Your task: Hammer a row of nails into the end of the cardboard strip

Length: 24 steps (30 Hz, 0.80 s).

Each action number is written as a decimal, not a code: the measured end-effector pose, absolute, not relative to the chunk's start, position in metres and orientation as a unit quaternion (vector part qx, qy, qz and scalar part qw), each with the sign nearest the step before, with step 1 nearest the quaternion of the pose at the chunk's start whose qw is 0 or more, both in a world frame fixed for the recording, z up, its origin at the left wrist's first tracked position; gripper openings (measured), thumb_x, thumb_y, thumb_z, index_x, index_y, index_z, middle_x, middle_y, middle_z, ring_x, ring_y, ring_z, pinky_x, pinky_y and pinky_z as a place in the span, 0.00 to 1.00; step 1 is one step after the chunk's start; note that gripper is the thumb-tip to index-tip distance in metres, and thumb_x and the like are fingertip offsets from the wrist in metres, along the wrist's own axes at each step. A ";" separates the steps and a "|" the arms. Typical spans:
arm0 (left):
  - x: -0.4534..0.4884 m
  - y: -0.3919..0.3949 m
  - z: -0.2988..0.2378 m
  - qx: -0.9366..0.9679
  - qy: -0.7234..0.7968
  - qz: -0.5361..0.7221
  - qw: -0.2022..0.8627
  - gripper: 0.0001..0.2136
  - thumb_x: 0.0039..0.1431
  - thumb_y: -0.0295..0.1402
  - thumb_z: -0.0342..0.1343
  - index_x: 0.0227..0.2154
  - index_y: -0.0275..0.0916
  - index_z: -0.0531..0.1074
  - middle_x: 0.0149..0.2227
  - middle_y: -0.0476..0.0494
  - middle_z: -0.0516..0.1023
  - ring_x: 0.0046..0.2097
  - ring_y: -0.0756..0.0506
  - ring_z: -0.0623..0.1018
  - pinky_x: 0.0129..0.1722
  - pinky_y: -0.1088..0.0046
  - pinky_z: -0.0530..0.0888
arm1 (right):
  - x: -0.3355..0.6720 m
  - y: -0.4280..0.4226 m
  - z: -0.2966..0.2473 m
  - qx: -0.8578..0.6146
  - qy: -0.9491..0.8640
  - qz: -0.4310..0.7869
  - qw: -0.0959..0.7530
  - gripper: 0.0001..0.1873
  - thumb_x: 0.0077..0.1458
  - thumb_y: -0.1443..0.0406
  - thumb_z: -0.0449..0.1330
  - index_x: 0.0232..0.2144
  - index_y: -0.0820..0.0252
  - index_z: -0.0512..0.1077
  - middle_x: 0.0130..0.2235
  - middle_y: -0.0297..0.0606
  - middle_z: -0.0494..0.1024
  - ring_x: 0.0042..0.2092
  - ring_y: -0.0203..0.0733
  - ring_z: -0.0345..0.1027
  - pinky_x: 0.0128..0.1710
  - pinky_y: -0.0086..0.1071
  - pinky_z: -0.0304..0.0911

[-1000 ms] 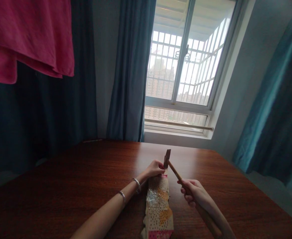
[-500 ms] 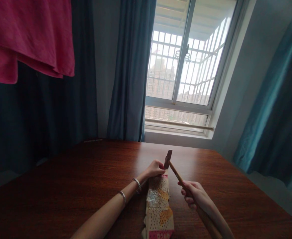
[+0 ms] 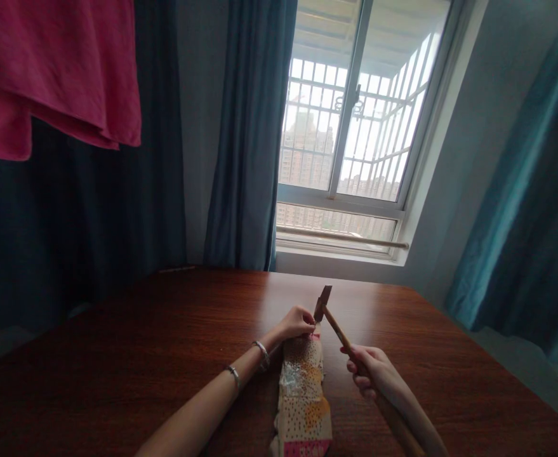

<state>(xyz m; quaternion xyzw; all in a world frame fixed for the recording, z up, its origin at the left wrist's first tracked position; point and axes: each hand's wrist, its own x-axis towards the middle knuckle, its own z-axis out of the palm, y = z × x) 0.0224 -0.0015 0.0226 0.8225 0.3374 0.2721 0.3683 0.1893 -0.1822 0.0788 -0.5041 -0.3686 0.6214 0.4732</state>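
My right hand (image 3: 369, 371) is wrapped round the wooden handle of a hammer (image 3: 338, 333). The hammer's dark metal head stands over the far end of a long speckled piece (image 3: 302, 381), which looks like folded cardboard packaging with orange patches and pink ends. My left hand (image 3: 300, 322) rests at that same far end, its thumb and forefinger pinched together just left of the hammer head. Whatever lies between those fingertips is too small to make out. Two silver bracelets (image 3: 261, 354) circle my left wrist and forearm.
Everything lies on a glossy reddish-brown wooden table (image 3: 140, 355). Beyond it are a barred window (image 3: 345, 127) and blue curtains (image 3: 250, 139). A pink cloth (image 3: 59, 70) hangs at the upper left.
The hammer head has tilted slightly to the right. Both hands and the speckled piece stay almost where they were.
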 end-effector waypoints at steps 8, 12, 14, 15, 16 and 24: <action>0.022 -0.004 0.025 0.818 0.338 0.272 0.377 0.10 0.39 0.31 0.52 0.22 0.29 0.75 0.19 0.48 0.72 0.23 0.53 0.66 0.21 0.80 0.57 | 0.188 -0.182 0.081 -0.513 -0.369 0.613 0.474 0.22 0.41 0.53 0.61 0.33 0.64 0.67 0.19 0.27 0.62 0.14 0.23 0.48 0.11 0.19 0.39; 0.023 -0.004 0.024 0.815 0.338 0.271 0.385 0.10 0.40 0.31 0.52 0.23 0.29 0.75 0.20 0.47 0.72 0.22 0.53 0.66 0.20 0.80 0.57 | 0.189 -0.183 0.080 -0.514 -0.363 0.620 0.469 0.22 0.41 0.53 0.61 0.33 0.64 0.67 0.20 0.28 0.62 0.14 0.23 0.48 0.11 0.19 0.39; 0.022 -0.004 0.025 0.814 0.343 0.272 0.383 0.11 0.40 0.32 0.52 0.23 0.29 0.75 0.20 0.47 0.72 0.22 0.53 0.66 0.21 0.80 0.58 | 0.189 -0.183 0.079 -0.508 -0.361 0.623 0.472 0.22 0.41 0.53 0.61 0.33 0.64 0.67 0.20 0.28 0.63 0.14 0.23 0.48 0.11 0.19 0.39; 0.022 -0.004 0.025 0.814 0.344 0.272 0.380 0.11 0.40 0.32 0.52 0.23 0.29 0.75 0.21 0.47 0.73 0.23 0.53 0.66 0.21 0.80 0.58 | 0.189 -0.183 0.078 -0.506 -0.361 0.623 0.474 0.23 0.40 0.52 0.61 0.34 0.64 0.67 0.20 0.28 0.63 0.14 0.23 0.48 0.11 0.19 0.39; 0.022 -0.004 0.025 0.816 0.344 0.272 0.377 0.11 0.39 0.32 0.52 0.23 0.29 0.75 0.21 0.47 0.72 0.23 0.53 0.66 0.21 0.80 0.57 | 0.189 -0.183 0.078 -0.506 -0.362 0.623 0.474 0.23 0.40 0.52 0.61 0.34 0.64 0.67 0.20 0.28 0.62 0.14 0.23 0.48 0.11 0.19 0.39; 0.021 -0.006 0.027 0.822 0.339 0.264 0.374 0.10 0.39 0.31 0.51 0.22 0.30 0.74 0.19 0.49 0.71 0.22 0.53 0.65 0.21 0.80 0.56 | 0.187 -0.183 0.078 -0.498 -0.369 0.622 0.478 0.23 0.41 0.52 0.61 0.33 0.64 0.66 0.20 0.27 0.62 0.14 0.22 0.47 0.10 0.19 0.39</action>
